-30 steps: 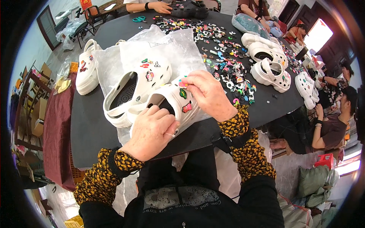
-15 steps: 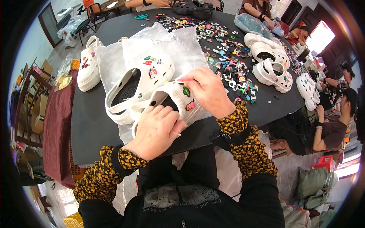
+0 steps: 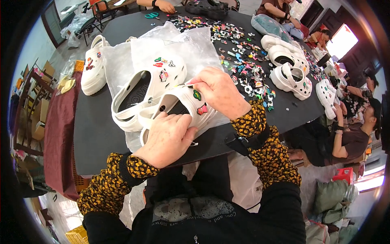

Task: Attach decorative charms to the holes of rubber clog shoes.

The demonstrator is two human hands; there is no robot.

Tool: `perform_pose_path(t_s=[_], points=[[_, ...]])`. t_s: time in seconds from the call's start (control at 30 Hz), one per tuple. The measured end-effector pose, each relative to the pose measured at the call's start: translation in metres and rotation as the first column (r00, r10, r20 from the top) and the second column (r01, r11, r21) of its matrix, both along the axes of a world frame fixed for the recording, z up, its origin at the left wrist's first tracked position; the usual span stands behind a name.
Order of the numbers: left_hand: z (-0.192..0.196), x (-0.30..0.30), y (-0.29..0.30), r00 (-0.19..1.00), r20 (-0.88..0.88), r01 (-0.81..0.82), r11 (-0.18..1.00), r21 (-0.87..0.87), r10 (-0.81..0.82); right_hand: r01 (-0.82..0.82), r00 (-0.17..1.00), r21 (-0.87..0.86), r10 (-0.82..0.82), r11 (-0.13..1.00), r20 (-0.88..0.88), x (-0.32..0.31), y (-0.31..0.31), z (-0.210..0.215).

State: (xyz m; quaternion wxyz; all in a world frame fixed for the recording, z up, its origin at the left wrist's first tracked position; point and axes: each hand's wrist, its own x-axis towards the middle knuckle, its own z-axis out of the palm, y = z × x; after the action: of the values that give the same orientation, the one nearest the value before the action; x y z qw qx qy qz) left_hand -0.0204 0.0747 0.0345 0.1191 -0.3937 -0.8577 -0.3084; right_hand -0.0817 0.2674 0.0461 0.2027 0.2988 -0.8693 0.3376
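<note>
Nearest the lower edge, two forearms in black-and-yellow patterned sleeves are seen entering the view. The left hand (image 3: 168,136) is laid over the heel end of a white clog (image 3: 180,109), its fingers curled and pressed on the clog's rim; the fingertips are partly hidden inside the opening. The right hand (image 3: 219,91) is closed over the toe of the same clog, the thumb and forefinger pinched at a small charm that is too small to be made out. A green charm (image 3: 197,95) and a pink charm (image 3: 202,109) are fixed on the clog's upper. The clog is held at the near edge of a dark round table (image 3: 93,134), resting on a clear plastic bag (image 3: 195,49). Just beside it, on the same bag, a second white clog (image 3: 146,87) with several coloured charms is laid. Farther left, a third white clog (image 3: 94,67) is stood alone. Beyond, loose charms (image 3: 243,65) are scattered in a pile across the table. To the right, further white clogs (image 3: 286,65) are grouped. At the far rim, another person's hand (image 3: 164,5) is partly cut off, beside green-handled scissors (image 3: 151,15).
</note>
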Motion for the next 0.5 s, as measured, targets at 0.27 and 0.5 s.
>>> perform_pose_path(t_s=[0.27,0.5], points=[[-0.0009,-0.0039,-0.0022,1.0,0.017,0.008,1.0,0.027,-0.008,-0.046,0.98,0.127,0.07,0.991,-0.184,0.002,-0.0048,-0.004],[-0.0025,-0.0088,-0.0025,0.998,0.033,0.044,0.998,0.041,-0.046,-0.094,0.99,0.183,0.112,0.979,-0.088,0.0054,0.0027,-0.005]])
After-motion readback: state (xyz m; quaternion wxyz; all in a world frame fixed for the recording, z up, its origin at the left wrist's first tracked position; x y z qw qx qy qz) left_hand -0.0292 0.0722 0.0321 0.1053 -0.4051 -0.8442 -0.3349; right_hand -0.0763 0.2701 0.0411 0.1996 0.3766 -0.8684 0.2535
